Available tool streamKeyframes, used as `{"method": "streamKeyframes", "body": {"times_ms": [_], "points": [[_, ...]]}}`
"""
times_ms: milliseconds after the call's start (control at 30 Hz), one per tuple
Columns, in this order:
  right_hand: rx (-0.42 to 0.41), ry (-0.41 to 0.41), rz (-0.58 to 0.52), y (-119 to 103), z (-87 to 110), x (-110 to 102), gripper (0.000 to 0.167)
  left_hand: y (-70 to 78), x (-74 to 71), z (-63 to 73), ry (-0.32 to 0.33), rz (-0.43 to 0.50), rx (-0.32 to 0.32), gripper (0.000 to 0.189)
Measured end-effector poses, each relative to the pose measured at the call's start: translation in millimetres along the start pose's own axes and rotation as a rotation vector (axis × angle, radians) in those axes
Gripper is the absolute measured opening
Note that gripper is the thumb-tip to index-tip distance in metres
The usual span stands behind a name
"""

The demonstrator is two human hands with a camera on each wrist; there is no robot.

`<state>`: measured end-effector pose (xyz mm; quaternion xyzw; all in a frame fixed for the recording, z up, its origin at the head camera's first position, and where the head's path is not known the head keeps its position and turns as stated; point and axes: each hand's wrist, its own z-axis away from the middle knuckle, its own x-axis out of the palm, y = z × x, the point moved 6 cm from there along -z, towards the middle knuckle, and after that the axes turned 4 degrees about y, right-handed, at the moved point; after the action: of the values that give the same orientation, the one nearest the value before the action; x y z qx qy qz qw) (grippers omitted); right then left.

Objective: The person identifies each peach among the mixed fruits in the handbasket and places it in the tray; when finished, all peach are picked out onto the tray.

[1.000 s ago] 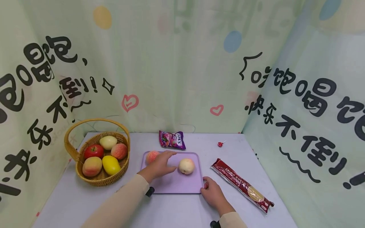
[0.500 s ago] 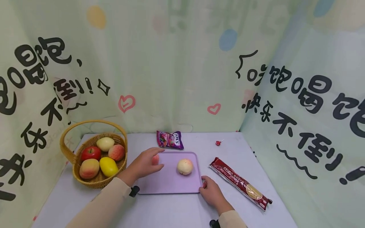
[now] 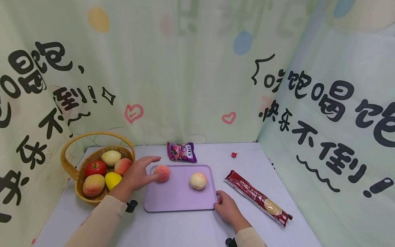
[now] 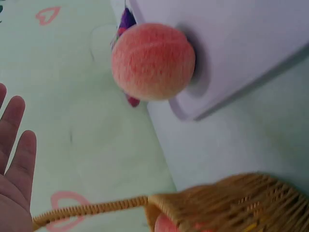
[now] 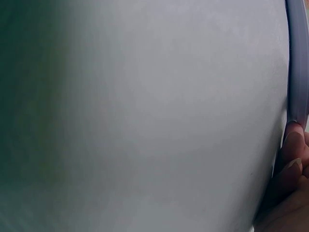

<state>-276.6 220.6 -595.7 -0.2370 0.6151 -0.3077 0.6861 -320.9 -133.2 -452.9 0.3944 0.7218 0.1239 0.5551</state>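
My left hand [image 3: 134, 176] hovers between the wicker basket [image 3: 68, 168] and the purple tray [image 3: 172, 202], its fingers spread and holding nothing. Close to its thumb, a pink-red peach [image 3: 162, 173] lies in the tray's far left corner; the left wrist view shows this peach [image 4: 153, 62] apart from the hand. A pale, cream-coloured round fruit [image 3: 198, 180] sits on the tray's right half. My right hand [image 3: 228, 207] grips the tray's right edge near the front corner, and in the right wrist view its curled fingers [image 5: 293, 145] meet the rim.
The basket holds a red apple [image 3: 95, 168], a yellow fruit [image 3: 112, 179], a pale oval fruit [image 3: 111, 158] and peaches. Behind the tray lies a purple snack bag [image 3: 181, 152]. A long dark-red packet [image 3: 257, 199] and a small red lollipop [image 3: 234, 155] are to the right.
My left hand has moved left from above the tray toward the basket, uncovering the peach. The right hand stays at the tray's edge. The head view has shifted slightly.
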Motion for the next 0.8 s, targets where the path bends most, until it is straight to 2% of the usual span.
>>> {"method": "streamKeyframes", "body": {"times_ms": [133, 333, 600, 800], "points": [[0.002, -0.004, -0.005, 0, 0.0, 0, 0.051, -10.7, -14.1, -1.2, 0.025, -0.019, -0.003, 0.057], [0.003, -0.004, -0.009, -2, 1.5, 0, 0.051, -27.2, -31.9, 1.9, 0.064, -0.035, -0.051, 0.056], [0.013, -0.008, -0.013, -3, 2.6, -1, 0.051, -49.0, -49.9, 6.3, 0.095, 0.008, -0.115, 0.054], [0.005, -0.004, -0.010, -3, 2.5, -3, 0.051, -63.9, -60.8, 7.6, 0.087, 0.041, -0.180, 0.054]]}}
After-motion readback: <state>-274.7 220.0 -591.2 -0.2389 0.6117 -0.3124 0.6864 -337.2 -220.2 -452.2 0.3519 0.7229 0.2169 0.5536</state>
